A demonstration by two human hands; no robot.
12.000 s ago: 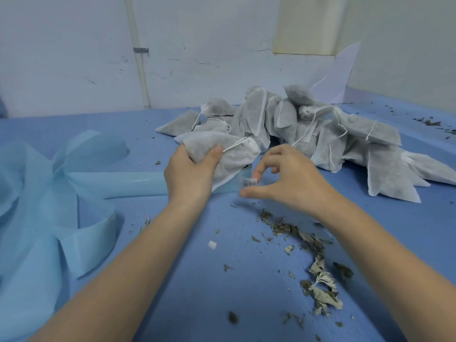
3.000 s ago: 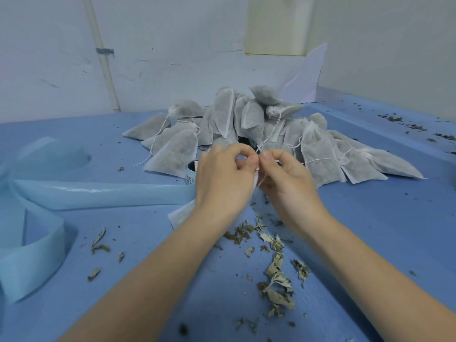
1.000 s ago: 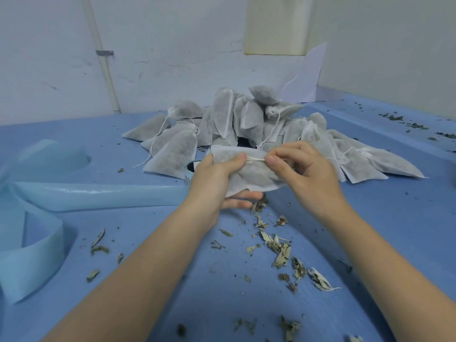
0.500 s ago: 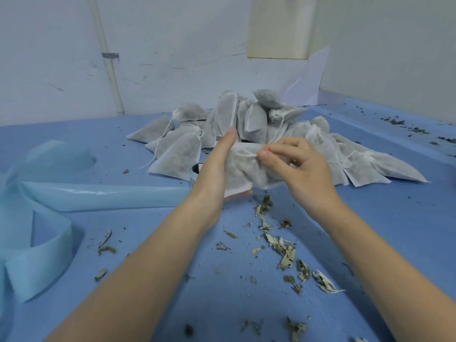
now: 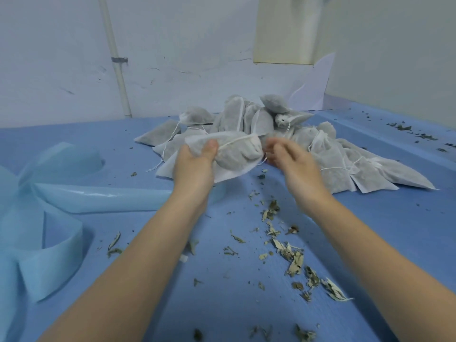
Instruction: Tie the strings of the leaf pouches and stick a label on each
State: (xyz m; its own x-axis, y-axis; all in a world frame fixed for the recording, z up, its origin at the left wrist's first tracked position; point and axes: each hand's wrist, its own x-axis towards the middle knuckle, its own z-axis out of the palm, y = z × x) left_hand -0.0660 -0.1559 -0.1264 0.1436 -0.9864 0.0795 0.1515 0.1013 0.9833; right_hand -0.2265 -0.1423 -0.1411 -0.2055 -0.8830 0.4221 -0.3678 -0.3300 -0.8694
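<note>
— While your left hand [image 5: 195, 166] grips one pouch [image 5: 232, 154] above the table [image 5: 382, 233], thumb on its string [image 5: 234, 142], how far along are you?

— Hard to say. Your right hand [image 5: 293, 161] is blurred beside that pouch, fingers loose, holding nothing I can make out. No label shows on it.

— And the others?

— The pile [image 5: 291, 134] behind it shows strings trailing; whether they're knotted or labelled, I can't tell. Likely plenty left.
</note>
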